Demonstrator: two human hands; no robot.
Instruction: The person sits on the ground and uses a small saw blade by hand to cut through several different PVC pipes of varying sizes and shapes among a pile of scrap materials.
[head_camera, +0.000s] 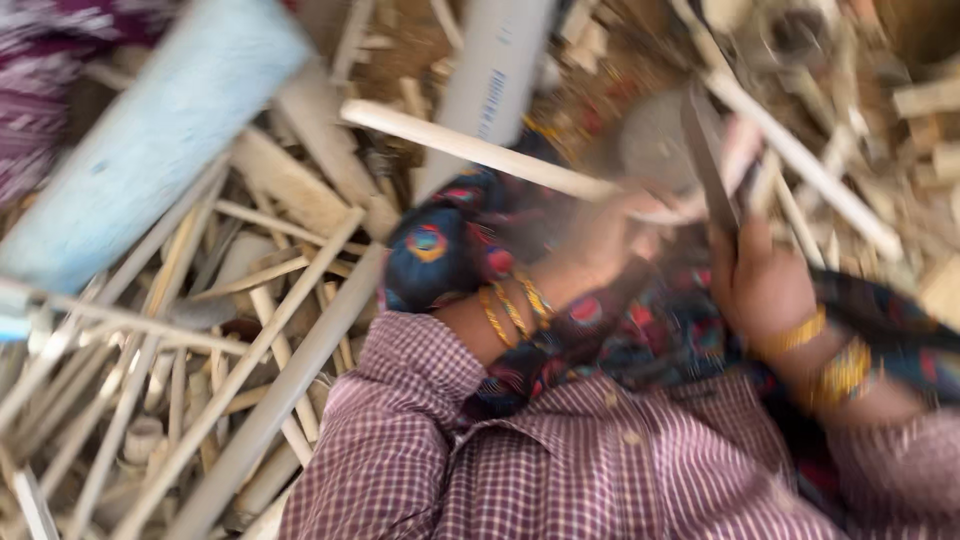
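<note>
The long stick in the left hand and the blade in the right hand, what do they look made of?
The stick looks like pale bare wood, matt and unpainted like the offcuts around it. The blade looks like dull grey metal, flat and dark, though motion blur leaves its finish unsure. The left hand grips the stick; the right hand holds the blade upright.

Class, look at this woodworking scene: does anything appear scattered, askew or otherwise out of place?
Yes. Pale wooden sticks lie criss-crossed in a loose heap, none stacked. The left hand grips one stick; the right hand holds a blade. Motion blur hides finer detail.
</note>
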